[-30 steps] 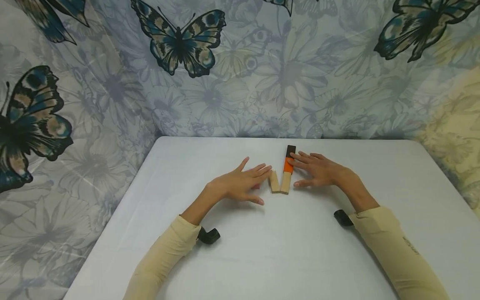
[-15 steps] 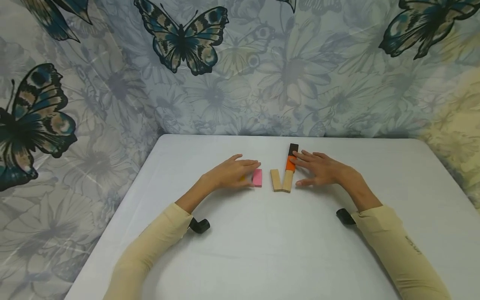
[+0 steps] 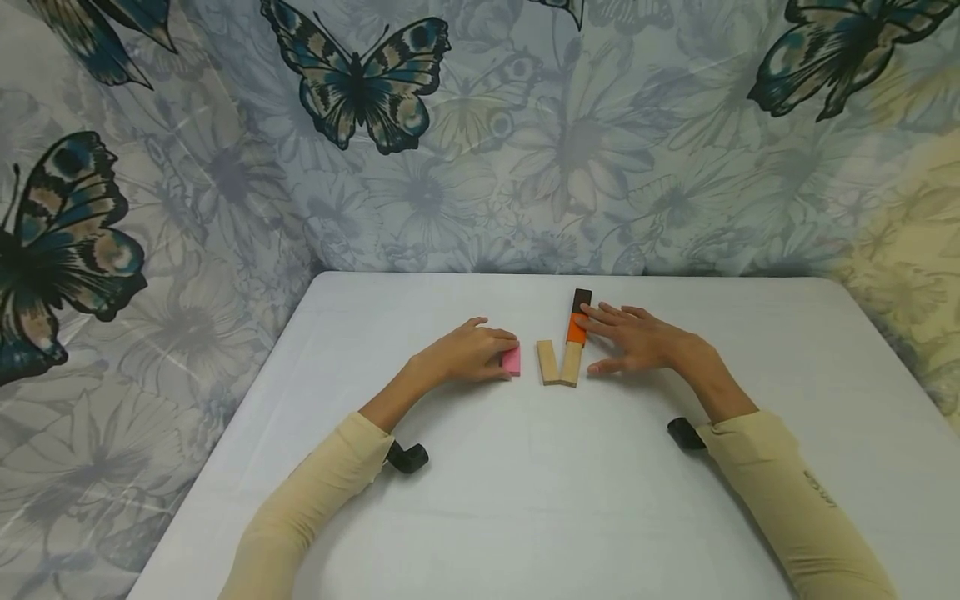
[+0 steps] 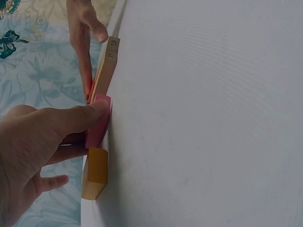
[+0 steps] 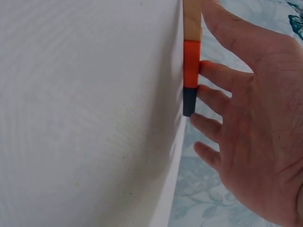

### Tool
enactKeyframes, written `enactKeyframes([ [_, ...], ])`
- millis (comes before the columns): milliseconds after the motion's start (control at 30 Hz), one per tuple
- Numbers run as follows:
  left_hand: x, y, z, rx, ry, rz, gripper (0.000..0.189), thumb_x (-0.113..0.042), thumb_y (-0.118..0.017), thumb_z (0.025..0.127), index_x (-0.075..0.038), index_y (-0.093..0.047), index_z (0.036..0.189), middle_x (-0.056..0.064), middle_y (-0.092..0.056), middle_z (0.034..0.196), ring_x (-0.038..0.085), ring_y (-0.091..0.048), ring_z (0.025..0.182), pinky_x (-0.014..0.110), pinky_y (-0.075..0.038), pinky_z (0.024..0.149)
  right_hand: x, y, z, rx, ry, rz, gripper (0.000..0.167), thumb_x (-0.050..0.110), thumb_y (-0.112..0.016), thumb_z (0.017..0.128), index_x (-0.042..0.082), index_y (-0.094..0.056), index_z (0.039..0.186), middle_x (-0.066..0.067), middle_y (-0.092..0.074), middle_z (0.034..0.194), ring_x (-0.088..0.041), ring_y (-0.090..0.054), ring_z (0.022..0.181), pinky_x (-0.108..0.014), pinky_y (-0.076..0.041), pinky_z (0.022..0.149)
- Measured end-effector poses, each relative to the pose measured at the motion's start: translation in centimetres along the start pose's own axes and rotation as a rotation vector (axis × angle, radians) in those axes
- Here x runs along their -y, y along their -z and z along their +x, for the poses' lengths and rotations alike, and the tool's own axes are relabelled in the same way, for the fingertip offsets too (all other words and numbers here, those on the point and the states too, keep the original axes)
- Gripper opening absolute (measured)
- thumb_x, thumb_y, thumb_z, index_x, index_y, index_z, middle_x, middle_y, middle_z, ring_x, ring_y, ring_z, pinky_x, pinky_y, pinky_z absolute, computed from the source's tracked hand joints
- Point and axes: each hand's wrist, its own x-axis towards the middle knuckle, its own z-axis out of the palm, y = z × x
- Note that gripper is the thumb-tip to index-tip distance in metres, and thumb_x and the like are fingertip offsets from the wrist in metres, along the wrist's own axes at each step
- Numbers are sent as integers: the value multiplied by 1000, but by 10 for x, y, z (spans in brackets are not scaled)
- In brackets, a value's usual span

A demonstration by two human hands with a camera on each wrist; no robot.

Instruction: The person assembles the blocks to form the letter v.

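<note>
My left hand (image 3: 461,352) pinches a pink block (image 3: 512,361) between thumb and fingers, low at the white table. Touching the pink block in the left wrist view is a yellow block (image 4: 97,171); the hand hides it from the head view. To the right, two plain wooden blocks (image 3: 547,363) form a narrow V. An orange block (image 3: 576,329) and a black block (image 3: 581,301) extend the V's right arm away from me. Spread fingers of my right hand (image 3: 641,340) touch this row from its right side, its thumb apart near the plain block.
The white table (image 3: 570,500) ends at a far edge just behind the black block. Beyond it hangs a cloth (image 3: 585,192) with butterflies and flowers. A dark wrist device sits under each sleeve cuff.
My left hand has drawn left from beside the wooden V, and its fingers now grip the pink block. The right hand stays at the orange and black blocks.
</note>
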Motion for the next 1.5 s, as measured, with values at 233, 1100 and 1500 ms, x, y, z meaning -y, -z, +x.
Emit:
enactKeyframes([
  [233,0,4,2,-3,0,2,56,-46,-70,99,-9,-66,141,5,-69,143,19,-62,138,53,-36,126,0,1,-3,-20,30,-20,92,59,-67,95,10,-31,165,-19,-22,175,-50,-19,160,-72,-17,126],
  [1100,12,26,66,-84,77,-115,49,-42,-70,100,-11,-69,138,6,-70,141,22,-67,131,38,-51,115,0,2,-2,-9,28,-21,94,61,-67,94,11,-30,165,-19,-20,175,-50,-18,160,-73,-17,126],
  [1500,20,1,84,-31,137,-225,49,-36,-64,105,-8,-62,145,8,-66,147,25,-60,139,39,-47,119,0,2,-2,0,15,-17,97,64,-67,93,13,-28,166,-19,-18,175,-50,-16,161,-71,-16,127],
])
